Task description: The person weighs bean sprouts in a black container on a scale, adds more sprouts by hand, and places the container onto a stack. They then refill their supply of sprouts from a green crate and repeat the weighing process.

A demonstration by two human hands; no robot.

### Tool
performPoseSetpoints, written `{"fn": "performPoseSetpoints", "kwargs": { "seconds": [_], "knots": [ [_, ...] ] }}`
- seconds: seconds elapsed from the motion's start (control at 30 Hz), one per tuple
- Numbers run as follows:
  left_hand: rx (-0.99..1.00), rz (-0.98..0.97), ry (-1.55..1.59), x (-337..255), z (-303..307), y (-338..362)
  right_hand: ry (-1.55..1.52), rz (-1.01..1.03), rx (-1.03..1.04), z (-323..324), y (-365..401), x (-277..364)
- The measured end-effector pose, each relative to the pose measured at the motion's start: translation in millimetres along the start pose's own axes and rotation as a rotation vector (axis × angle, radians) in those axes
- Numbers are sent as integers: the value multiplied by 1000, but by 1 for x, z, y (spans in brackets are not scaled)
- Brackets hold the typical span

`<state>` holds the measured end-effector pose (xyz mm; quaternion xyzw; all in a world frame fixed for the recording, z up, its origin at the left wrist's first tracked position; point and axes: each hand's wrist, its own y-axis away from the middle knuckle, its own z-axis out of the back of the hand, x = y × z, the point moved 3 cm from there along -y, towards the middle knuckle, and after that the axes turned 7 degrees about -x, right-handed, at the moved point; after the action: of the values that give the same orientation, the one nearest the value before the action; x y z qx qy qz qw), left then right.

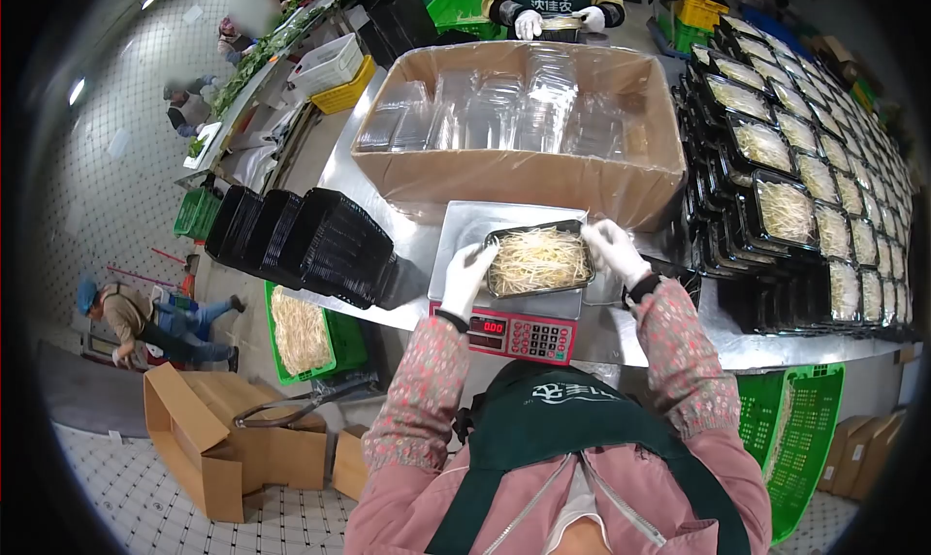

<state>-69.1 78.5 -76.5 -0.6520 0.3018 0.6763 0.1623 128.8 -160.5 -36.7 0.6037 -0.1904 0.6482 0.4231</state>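
Note:
A black plastic tray of bean sprouts (pixel 539 260) is held between my two gloved hands, close over the platform of a red digital scale (pixel 522 336). My left hand (pixel 467 280) grips the tray's left edge, thumb and fingers closed near the upper left corner. At the upper right corner, my right hand (pixel 617 253) has its fingers pinched on the rim. The scale's red display reads 0.00. Beyond the scale stands a large cardboard box (pixel 524 177) lined with plastic, holding stacks of clear plastic lids (pixel 548 99).
Nested black trays (pixel 335 250) lean at the table's left. Filled sprout trays (pixel 786 211) rise in tall stacks on the right. A green crate of sprouts (pixel 303 334) sits below left. Across the table, a person (pixel 553 7) in white gloves handles another tray.

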Motion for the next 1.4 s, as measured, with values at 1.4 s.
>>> {"fn": "performPoseSetpoints", "kwargs": {
  "seconds": [1.4],
  "knots": [
    [729,67,-138,-6,-209,158,-379,-202,-1224,207,209,-218]
  ]
}}
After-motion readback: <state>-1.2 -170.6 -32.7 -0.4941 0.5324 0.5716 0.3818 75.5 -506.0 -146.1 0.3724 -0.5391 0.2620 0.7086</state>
